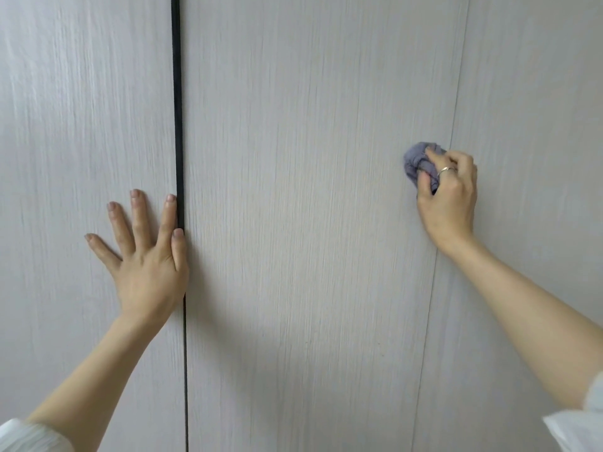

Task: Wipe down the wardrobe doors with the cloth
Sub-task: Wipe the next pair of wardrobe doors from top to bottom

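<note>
Bunched into a small wad, the grey-blue cloth (421, 164) sits pressed against the middle wardrobe door (310, 207), close to that door's right edge and about mid-height in the view. The right hand (448, 194) grips it: the fingers are curled over the top of the wad and the thumb is tucked against its lower side, so that only the left part of the cloth shows past the knuckles. A thin silver ring (446, 170) sits on one of the fingers of this hand. Just right of the knuckles runs the fine seam (452, 132) where the middle door meets the right wardrobe door (538, 109); the hand overlaps this seam.

Well apart, on the other side of the middle door, the left hand (148, 252) lies flat on the left wardrobe door (81, 125), fingers straight and spread, holding nothing. Its thumb lies along the dark vertical gap (177, 109) between the left and middle doors.

All three doors have a pale grey wood-grain finish with vertical streaks. Both forearms are bare, with white sleeves (29, 435) showing at the bottom corners.
</note>
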### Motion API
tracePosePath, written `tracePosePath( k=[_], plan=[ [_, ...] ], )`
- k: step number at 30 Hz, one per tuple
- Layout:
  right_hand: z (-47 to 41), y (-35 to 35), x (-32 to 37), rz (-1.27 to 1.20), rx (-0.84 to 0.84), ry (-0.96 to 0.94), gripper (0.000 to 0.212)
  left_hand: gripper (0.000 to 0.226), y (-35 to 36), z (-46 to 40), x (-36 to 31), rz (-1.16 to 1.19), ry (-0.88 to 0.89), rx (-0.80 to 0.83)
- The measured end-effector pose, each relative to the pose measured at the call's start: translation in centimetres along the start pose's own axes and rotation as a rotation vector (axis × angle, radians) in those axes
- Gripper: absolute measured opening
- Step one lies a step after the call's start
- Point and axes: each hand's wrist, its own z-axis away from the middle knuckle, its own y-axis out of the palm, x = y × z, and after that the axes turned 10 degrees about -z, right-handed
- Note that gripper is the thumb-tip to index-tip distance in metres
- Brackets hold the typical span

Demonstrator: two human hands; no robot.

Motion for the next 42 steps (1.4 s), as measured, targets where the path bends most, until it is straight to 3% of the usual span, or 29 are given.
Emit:
tracePosePath(
  k=[9, 14, 16, 18, 20, 22, 26, 28, 32, 35, 38, 40, 42],
  plan=[
    [16.3, -2.4, -1.6, -0.022, 0.13, 0.055, 0.039, 0.053, 0.3, 0.8, -0.2, 0.003, -0.021, 0.001],
    [25.3, -4.6, -2.4, 0.005, 0.324, 0.013, 0.032, 0.051, 0.8, 2.4, 0.1, 0.011, -0.021, 0.007],
    [27.1, -5.4, -2.9, 0.026, 0.406, 0.017, 0.044, 0.051, 1.0, 3.3, 0.4, 0.005, -0.022, 0.022],
    [26.4, -6.1, -3.4, 0.04, 0.502, -0.09, 0.047, 0.05, 1.3, 4.2, 0.7, 0.001, -0.025, 0.04],
    [23.8, -6.4, -3.8, 0.075, 0.553, -0.299, 0.029, 0.051, 1.5, 4.9, 0.9, -0.006, -0.02, 0.056],
    [20.3, -6.0, -3.9, 0.091, 0.505, -0.321, 0.025, 0.052, 1.9, 5.4, 1.2, -0.02, -0.018, 0.069],
    [17.0, -4.5, -3.1, 0.058, 0.287, -0.055, 0.027, 0.054, 2.3, 6.7, 1.4, -0.018, -0.033, 0.1],
    [19.3, -4.3, -2.8, 0.027, 0.273, -0.015, 0.029, 0.055, 2.6, 7.4, 1.6, -0.021, -0.034, 0.111],
    [27.1, -5.5, -3.0, 0.038, 0.529, -0.121, 0.056, 0.054, 3.3, 8.6, 2.7, -0.064, -0.003, 0.137],
    [27.9, -6.3, -3.1, 0.064, 0.704, -0.281, 0.062, 0.054, 3.5, 8.8, 3.1, -0.081, 0.013, 0.144],
    [23.9, -5.5, -2.1, 0.094, 0.594, -0.261, 0.043, 0.055, 3.6, 8.9, 3.0, -0.077, 0.009, 0.147],
    [20.4, -4.4, -0.7, 0.043, 0.396, -0.033, 0.03, 0.055, 3.7, 9.0, 3.0, -0.08, 0.0, 0.145],
    [18.4, -3.0, 0.4, -0.056, 0.256, 0.199, 0.033, 0.054, 3.7, 9.1, 2.9, -0.077, -0.007, 0.148]
  ],
)
